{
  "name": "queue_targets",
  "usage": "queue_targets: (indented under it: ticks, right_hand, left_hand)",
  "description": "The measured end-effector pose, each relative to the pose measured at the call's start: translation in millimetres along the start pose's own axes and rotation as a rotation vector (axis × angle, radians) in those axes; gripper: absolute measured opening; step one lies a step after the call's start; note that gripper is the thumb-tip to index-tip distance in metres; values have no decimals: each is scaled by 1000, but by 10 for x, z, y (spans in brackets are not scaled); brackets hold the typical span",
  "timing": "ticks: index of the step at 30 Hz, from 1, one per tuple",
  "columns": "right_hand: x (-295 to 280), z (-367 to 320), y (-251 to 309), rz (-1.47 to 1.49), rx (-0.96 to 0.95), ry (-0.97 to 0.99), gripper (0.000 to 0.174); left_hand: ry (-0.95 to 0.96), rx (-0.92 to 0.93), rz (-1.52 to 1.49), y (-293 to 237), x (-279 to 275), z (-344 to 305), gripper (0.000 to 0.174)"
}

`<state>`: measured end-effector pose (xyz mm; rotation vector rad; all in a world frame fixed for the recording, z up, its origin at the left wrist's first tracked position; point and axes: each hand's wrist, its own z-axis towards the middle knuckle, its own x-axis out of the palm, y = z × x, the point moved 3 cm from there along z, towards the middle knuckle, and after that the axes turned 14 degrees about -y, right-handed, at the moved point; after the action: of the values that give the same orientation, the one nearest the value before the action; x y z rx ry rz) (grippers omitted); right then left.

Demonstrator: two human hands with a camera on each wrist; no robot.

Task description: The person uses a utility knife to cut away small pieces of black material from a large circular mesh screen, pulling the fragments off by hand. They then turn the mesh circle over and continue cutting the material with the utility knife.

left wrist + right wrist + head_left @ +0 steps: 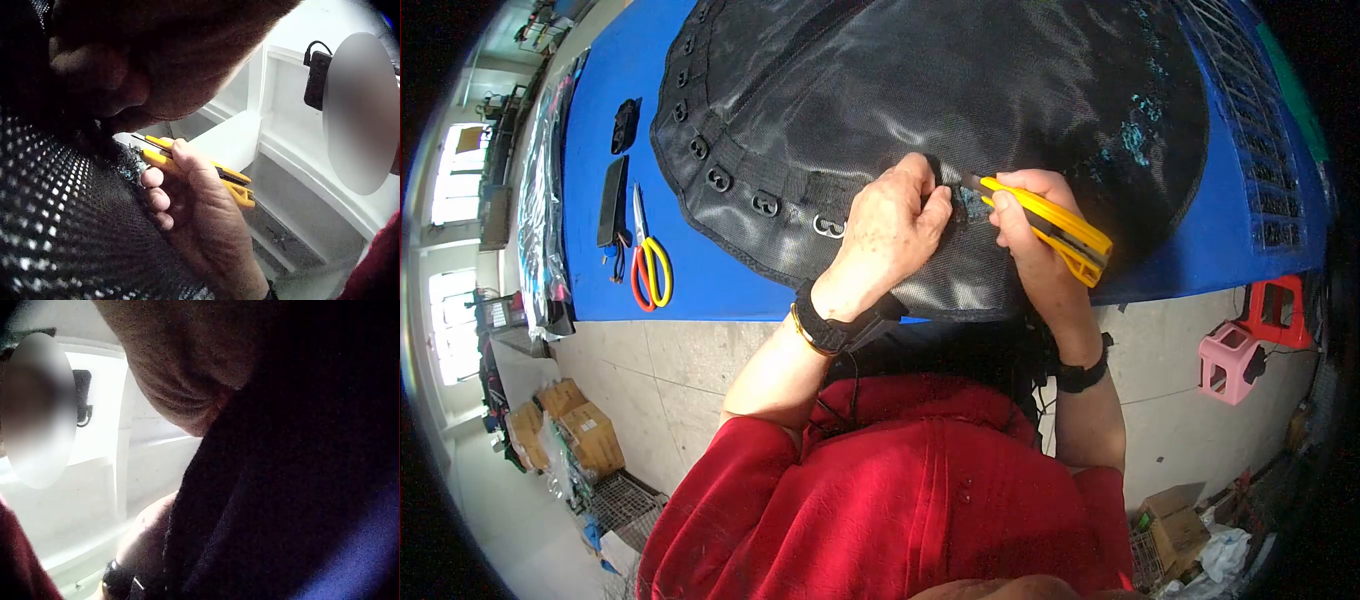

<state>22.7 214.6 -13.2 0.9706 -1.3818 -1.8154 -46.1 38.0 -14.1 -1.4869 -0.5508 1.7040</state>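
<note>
Two hands on black mesh point(920, 90), fingers of left hand point(890, 230) pinching it, fingers of right hand point(1035, 255) gripping yellow knife point(1070, 238)

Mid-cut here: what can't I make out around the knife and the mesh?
Blade tip of the yellow knife: head view, hidden between the left hand and right hand; left wrist view, lost in shadow against the black mesh.
Right wrist view: the mesh and the hand fill it close up; no knife shows.
Head view: black items beside the scissors, too small to identify.
</note>
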Motion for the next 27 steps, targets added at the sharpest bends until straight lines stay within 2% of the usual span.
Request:
queue_targets:
  ticks: [9, 14, 27]
  right_hand:
    - [-20, 7, 7, -45, -86, 28, 15]
    - [-28, 3, -15, -36, -22, 50, 14]
    - [-52, -40, -46, -20, -116, 28, 7]
  left_hand:
    - [-14, 10, -3, 7, 14, -11, 23]
    - [-20, 8, -4, 7, 11, -16, 23]
    - [-60, 21, 3, -30, 8, -41, 27]
